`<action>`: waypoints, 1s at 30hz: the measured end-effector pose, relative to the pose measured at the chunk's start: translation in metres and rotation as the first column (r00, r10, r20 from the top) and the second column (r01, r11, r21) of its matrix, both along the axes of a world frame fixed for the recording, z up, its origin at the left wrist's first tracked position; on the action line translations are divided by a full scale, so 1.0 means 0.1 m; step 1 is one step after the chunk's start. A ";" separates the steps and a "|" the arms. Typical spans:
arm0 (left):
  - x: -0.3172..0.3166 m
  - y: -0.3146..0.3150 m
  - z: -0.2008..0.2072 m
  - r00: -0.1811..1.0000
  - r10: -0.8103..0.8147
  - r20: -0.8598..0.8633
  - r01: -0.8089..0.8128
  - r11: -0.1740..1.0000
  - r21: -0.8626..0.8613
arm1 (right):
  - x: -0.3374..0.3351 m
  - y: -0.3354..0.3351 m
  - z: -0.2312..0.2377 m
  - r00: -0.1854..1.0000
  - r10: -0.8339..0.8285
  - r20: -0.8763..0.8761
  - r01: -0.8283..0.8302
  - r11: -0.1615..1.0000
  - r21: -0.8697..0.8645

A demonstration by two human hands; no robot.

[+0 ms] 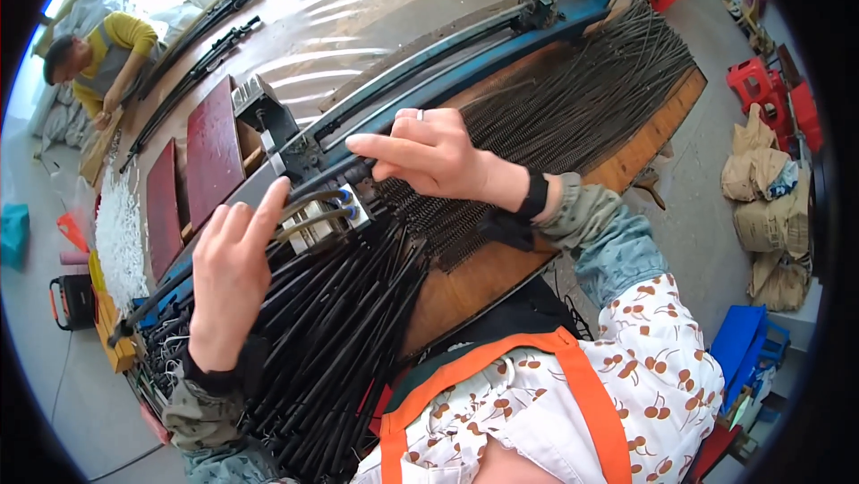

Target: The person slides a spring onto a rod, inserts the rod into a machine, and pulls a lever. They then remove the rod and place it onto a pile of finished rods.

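A long black tube [315, 186] runs across the blue metal bench machine [394, 117], from the lower left toward the middle. My right hand [434, 155] is closed on its right end, index finger stretched to the left, a ring on one finger. My left hand [231, 274] lies over the tube farther left. Its index finger points to the machine's metal block [277, 165], the other fingers curl, and the thumb is hidden. Just below the tube sits a pale pneumatic block with blue fittings [347, 205].
Many black tubes [340, 341] fan out before me. Dark coil springs [573, 90] cover the wooden board [640, 140] to the right. Dark red panels [213, 140] and a heap of white pieces [121, 233] are left. A person in yellow sleeves [112, 55] works at far left.
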State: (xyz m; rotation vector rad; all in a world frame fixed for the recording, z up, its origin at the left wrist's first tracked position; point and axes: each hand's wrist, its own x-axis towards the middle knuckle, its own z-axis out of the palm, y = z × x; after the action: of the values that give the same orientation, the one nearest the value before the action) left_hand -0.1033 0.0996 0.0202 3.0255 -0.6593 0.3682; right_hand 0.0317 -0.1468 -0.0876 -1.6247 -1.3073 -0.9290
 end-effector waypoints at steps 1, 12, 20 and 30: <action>0.00 0.04 0.04 1.000 0.016 0.000 -0.016 1.000 -0.022 | 0.06 0.07 -0.04 1.000 -0.014 -0.016 0.016 0.994 0.104; -0.34 1.27 0.57 0.831 0.411 0.375 -0.353 0.910 -0.215 | 0.54 0.53 0.13 0.591 0.067 -0.804 -0.313 0.937 -0.152; -0.99 1.65 0.30 0.782 0.582 0.222 -0.511 0.804 -0.304 | 0.50 1.35 0.33 0.569 0.478 -0.669 -0.604 0.795 0.054; -0.98 1.74 0.12 0.806 0.543 0.235 -0.476 0.831 -0.288 | 0.39 1.76 0.55 0.679 0.037 -0.733 -0.592 0.618 -0.517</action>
State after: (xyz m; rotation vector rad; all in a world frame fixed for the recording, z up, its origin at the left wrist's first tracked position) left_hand -0.2010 0.2734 0.0319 2.9009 0.2225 0.8779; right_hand 0.0707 0.0297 -0.0325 -1.8986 -1.4356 0.5348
